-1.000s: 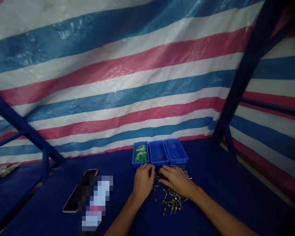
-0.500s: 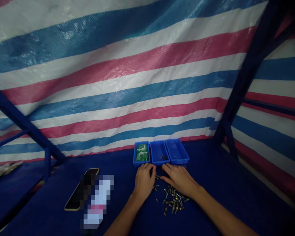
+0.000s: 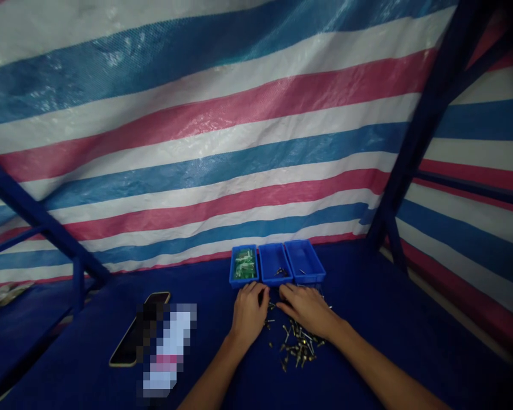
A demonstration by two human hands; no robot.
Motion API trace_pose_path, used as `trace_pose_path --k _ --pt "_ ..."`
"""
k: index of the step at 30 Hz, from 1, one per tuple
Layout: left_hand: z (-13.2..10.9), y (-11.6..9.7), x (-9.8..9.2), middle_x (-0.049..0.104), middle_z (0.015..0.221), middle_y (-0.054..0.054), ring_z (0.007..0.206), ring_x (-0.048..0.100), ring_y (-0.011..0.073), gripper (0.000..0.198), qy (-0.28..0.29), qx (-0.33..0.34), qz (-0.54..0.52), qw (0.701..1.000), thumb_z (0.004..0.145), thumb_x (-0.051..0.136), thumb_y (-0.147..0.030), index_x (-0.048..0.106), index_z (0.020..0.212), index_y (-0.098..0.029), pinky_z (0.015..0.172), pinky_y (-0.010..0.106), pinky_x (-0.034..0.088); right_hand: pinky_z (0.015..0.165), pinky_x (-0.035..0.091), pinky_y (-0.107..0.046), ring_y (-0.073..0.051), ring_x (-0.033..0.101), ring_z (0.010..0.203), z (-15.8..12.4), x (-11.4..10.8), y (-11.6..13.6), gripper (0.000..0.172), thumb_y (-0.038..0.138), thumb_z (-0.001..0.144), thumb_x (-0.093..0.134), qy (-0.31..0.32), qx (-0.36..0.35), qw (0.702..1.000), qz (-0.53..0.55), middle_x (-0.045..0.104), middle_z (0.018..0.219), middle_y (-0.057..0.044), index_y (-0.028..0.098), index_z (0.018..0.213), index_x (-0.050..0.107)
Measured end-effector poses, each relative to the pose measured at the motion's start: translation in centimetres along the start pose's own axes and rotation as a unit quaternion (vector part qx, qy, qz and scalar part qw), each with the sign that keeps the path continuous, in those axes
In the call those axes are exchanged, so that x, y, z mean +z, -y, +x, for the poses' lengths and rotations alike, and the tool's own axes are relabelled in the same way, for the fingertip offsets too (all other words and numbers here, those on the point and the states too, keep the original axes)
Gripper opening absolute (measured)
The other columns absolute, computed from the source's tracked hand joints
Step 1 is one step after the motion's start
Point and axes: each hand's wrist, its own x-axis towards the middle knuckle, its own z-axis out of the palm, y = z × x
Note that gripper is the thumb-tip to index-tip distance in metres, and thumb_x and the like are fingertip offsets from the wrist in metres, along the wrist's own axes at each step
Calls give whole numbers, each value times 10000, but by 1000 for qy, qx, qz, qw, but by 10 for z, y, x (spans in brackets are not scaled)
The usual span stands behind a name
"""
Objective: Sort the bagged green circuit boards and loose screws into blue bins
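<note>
My left hand (image 3: 250, 312) rests on the blue table just in front of the left bin, its fingers curled with thumb near forefinger. To its right, my right hand (image 3: 311, 309) is bent over the upper edge of a loose pile of small metal screws (image 3: 301, 344), fingers curled down. Whatever either hand pinches is hidden or too small to name. A few scattered screws (image 3: 269, 323) lie between the hands. Behind them stand three blue bins: the left bin (image 3: 231, 278) with green-and-white packets, the middle bin (image 3: 273, 256) with several screws, and the right bin (image 3: 305, 259) with one small screw.
A phone (image 3: 126, 347) lies at the left of the table, beside a blurred-out pale object (image 3: 171, 347). Dark blue frame posts (image 3: 395, 205) rise on both sides. A striped plastic sheet (image 3: 239, 125) hangs behind the table.
The view has shifted very slightly, so everything sits a little further left. Both hands keep nearly the same place and pose; a few more screws show beyond the right hand.
</note>
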Motion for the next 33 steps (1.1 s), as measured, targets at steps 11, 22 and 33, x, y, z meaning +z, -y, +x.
trace_pose_path --k 11,22,33 --pt "0 -1 -2 726 913 43 911 669 234 260 3 0 -2 1000 1051 493 -226 732 950 -237 807 344 475 663 430 -282 -206 721 847 0 -3 3 71 202 1031 568 -3 0 1000 26 717 1047 -23 242 1089 583" --pt "1 -2 -2 718 918 46 901 661 230 262 8 -1 -1 1000 1055 489 -235 728 949 -231 804 339 465 646 431 -263 -184 698 811 -1 -1 2 36 255 1086 517 -12 -22 998 54 680 1048 -13 250 1081 552" --pt "0 -2 -3 714 920 53 900 655 231 288 17 1 0 1000 1065 463 -245 733 967 -229 797 345 458 864 526 -308 -222 710 1042 0 -10 5 230 303 1136 414 -74 -25 980 184 707 1147 -56 278 1289 583"
